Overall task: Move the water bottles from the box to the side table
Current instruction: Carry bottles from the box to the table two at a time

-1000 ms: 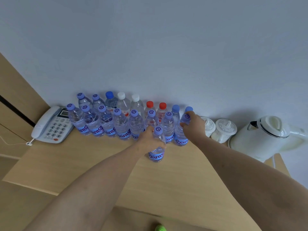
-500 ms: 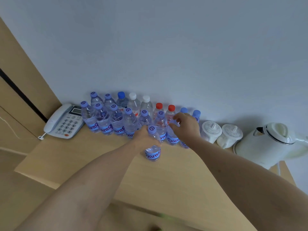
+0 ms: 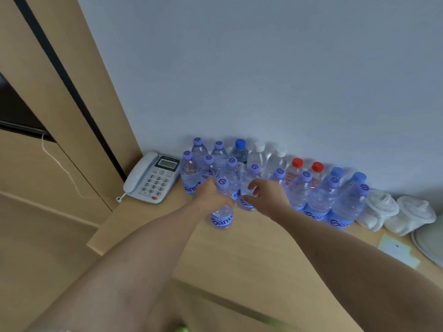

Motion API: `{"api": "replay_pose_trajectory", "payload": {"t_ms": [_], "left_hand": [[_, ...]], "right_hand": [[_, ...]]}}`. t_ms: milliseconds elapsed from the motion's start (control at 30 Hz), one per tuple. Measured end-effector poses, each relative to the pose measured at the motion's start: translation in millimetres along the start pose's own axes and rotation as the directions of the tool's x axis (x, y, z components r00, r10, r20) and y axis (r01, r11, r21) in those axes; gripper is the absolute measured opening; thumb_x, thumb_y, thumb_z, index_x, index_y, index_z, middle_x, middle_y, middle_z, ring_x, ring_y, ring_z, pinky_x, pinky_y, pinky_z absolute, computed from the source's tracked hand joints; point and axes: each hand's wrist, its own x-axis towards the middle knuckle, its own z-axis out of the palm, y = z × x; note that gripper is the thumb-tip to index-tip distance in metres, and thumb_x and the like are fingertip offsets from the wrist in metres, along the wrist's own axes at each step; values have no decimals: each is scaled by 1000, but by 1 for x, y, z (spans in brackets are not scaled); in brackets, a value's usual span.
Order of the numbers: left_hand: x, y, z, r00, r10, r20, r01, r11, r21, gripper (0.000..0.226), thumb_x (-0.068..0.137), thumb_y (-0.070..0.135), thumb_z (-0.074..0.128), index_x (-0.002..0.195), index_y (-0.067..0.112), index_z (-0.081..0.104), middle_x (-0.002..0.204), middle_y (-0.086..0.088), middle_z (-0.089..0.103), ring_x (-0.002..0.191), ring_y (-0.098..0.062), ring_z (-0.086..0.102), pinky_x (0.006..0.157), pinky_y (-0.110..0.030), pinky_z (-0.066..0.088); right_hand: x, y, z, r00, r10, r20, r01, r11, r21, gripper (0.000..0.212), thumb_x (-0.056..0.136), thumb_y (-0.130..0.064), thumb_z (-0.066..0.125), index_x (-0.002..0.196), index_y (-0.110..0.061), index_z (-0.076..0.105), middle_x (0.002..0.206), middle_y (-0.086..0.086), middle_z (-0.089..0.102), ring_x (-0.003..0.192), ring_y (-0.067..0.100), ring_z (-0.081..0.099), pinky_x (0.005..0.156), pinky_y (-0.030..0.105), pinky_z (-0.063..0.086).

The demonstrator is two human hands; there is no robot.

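Left hand (image 3: 211, 197) grip: wrapped round bottle (image 3: 223, 212), label half hidden. Right hand (image 3: 268, 197) grip: wide, holding nothing, masking bottle row (image 3: 321, 200) just beyond. Bench (image 3: 251, 255).

Clear bottles (image 3: 321, 200) with lilac swirl-marked caps, blue labels; two red caps (image 3: 297, 162), one deep blue cap (image 3: 240, 143). Pale wood surface (image 3: 251, 255), white-grey phone (image 3: 153, 178), white lidded cups (image 3: 381, 207).

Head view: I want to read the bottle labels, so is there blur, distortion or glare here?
Head view: wide-angle bending tilts the wall panels; overall soft, lower edge smeared; lighting dim and even, no glare; the label on the bottle in the left hand shows only partly.
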Motion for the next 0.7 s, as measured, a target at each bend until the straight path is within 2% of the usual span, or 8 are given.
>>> {"api": "replay_pose_trajectory", "payload": {"t_ms": [100,200,333,400,467,567,700], "left_hand": [[18,-26,-33,999,42,18,-41,999,-18,60,58,34,90,112,22,67,108,4,72,105,-17,67,92,-38,58],[30,-47,-58,998,55,26,-55,998,-8,49,55,32,90,99,28,71,94,11,73,93,-12,70,79,-30,59],[43,-63,-83,997,59,54,-57,998,-33,46,53,27,95,89,31,66,83,21,67,73,9,59,48,-8,41],[51,-69,-89,996,63,57,-60,997,-51,59,53,26,97,103,29,64,90,17,68,76,7,58,50,-12,40],[57,-76,-94,997,61,54,-59,997,-42,72,53,28,97,115,24,60,101,11,70,86,-8,65,60,-19,43],[68,-81,-100,996,64,59,-64,998,-8,70,55,31,97,114,23,59,105,6,70,93,-17,65,71,-25,46],[79,-84,-103,995,73,62,-74,997,10,69,54,32,97,111,21,60,104,4,70,94,-19,67,70,-26,48]], "right_hand": [[7,-34,25,999,42,-25,-42,999,29,31,83,-36,80,108,-21,71,97,-1,73,93,22,68,74,30,48],[13,-63,42,996,79,-46,-77,996,53,31,83,-36,80,107,-19,70,95,-2,70,88,19,64,72,30,46],[19,-88,59,992,117,-56,-114,992,56,27,83,-37,79,103,-21,70,87,-6,67,84,18,63,59,26,38],[23,-96,65,988,140,-65,-136,989,55,27,83,-37,79,103,-21,71,86,-6,69,86,19,65,64,27,44],[27,-102,70,986,155,-66,-152,987,48,27,83,-37,80,103,-21,71,88,-4,71,87,19,67,73,31,52],[33,-109,73,983,170,-62,-168,985,35,29,83,-40,79,104,-23,70,90,-4,72,88,18,67,76,33,54],[41,-112,78,977,198,-82,-196,980,26,29,82,-41,78,105,-25,71,90,-5,72,88,17,66,73,30,51]]}}
